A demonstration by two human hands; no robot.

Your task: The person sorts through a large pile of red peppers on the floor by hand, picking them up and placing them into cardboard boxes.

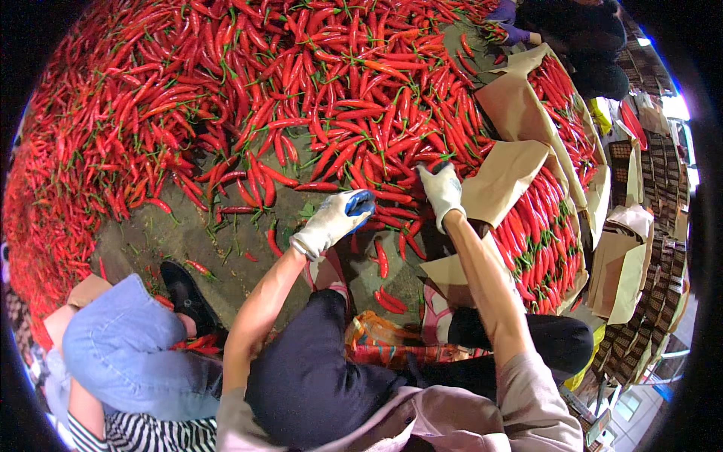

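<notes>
A large heap of red chili peppers (316,73) with green stems spreads over the ground before me. My left hand (338,217), in a white glove with a blue coated palm, is at the heap's near edge with its fingers curled; whether a pepper is inside is hidden. Further right, my right hand (441,189), in a similar glove, reaches down to the peppers beside a brown paper flap (500,178). Its fingertips touch or nearly touch the heap, and its grasp is unclear. Right of my right forearm lie peppers packed in rows (539,243) in a paper-lined container.
Another paper-lined container of peppers (556,90) stands at the upper right, near a co-worker's purple-gloved hand (514,34). Folded brown paper (618,265) lies at the right. A person in light-blue jeans (124,344) sits at my left. Loose peppers (382,259) lie near my feet.
</notes>
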